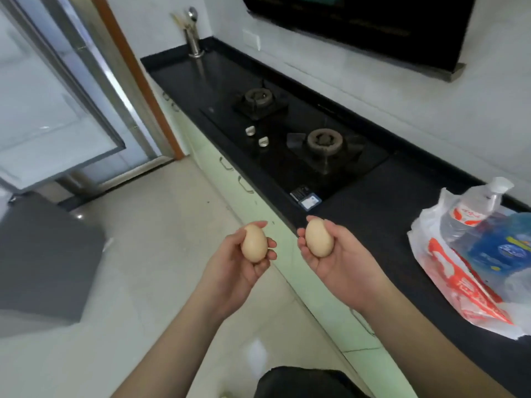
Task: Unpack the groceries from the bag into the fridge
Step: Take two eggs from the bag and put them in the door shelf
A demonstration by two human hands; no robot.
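Each of my hands holds one brown egg in front of me, over the floor by the counter's edge. My left hand cups an egg with palm up. In my right hand lies a second egg, also palm up. At the right, on the black counter, a white and red plastic bag lies open with a clear water bottle and a blue package inside. A grey fridge top shows at the left edge.
A black two-burner gas hob is set into the counter, with a steel utensil holder at the far end. Pale green cabinet fronts run below the counter. A glass sliding door stands at left over the tiled floor.
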